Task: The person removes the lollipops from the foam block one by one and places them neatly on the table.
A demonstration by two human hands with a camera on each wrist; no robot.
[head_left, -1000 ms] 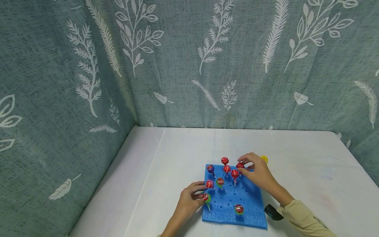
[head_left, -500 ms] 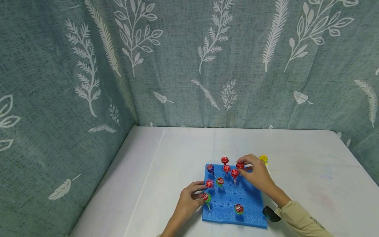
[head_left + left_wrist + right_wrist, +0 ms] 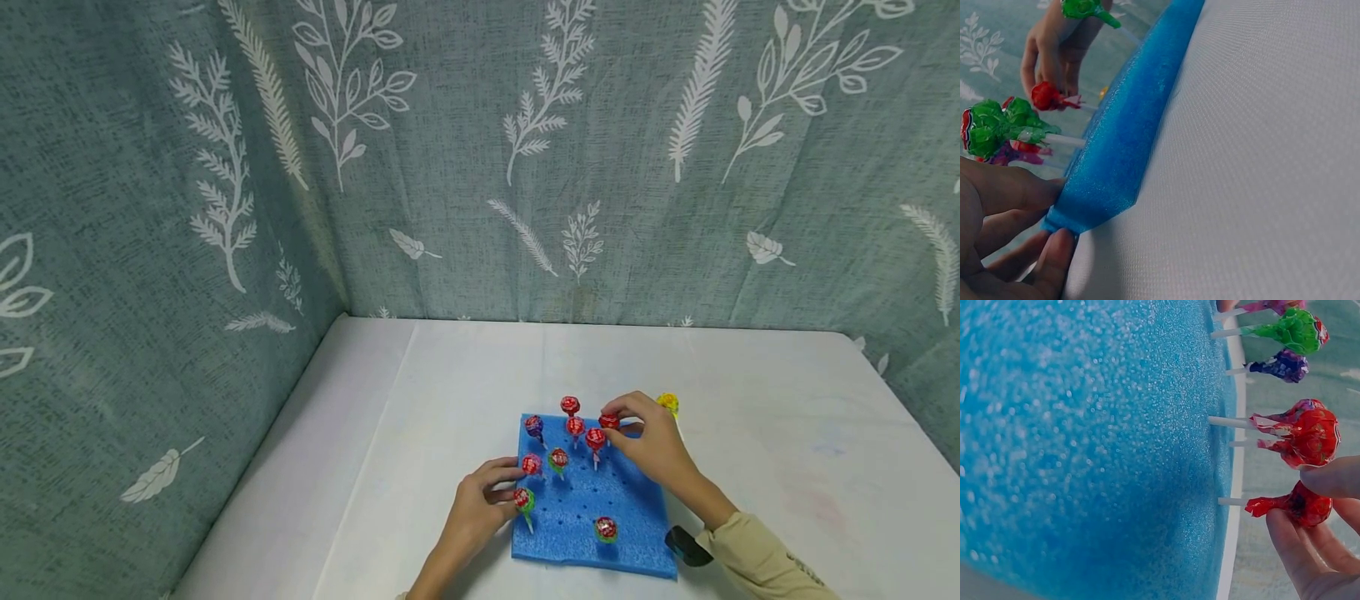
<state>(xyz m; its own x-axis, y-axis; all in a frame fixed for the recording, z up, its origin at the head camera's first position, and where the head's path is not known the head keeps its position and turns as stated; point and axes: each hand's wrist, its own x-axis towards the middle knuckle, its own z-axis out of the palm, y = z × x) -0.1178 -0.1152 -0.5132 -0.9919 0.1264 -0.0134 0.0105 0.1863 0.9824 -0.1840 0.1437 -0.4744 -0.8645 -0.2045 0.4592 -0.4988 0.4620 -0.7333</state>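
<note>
My right hand (image 3: 652, 437) pinches the wrapped head of a red lollipop (image 3: 1310, 506) between thumb and fingers. The stick of that lollipop meets the blue foam board (image 3: 570, 542) near its far right corner. At the board's left edge is my left hand (image 3: 476, 504); in the left wrist view its fingertips (image 3: 1060, 244) grip the foam corner from above and from the side. Close to those fingers stand a green lollipop (image 3: 524, 500) and a pink one (image 3: 531, 465). Another red lollipop (image 3: 595, 439) stands just left of the right hand.
Several more lollipops stick up from the board, among them a purple one (image 3: 533, 427) and a red-and-green one (image 3: 605, 529) near the front. A yellow lollipop (image 3: 667, 404) shows behind the right hand. A dark device (image 3: 687, 546) sits by the right wrist. Patterned curtains (image 3: 450, 167) enclose the white table (image 3: 420, 400).
My right hand has shifted slightly toward me, staying on the red lollipop, and more of the yellow lollipop now shows behind it. The left hand and the board keep their places.
</note>
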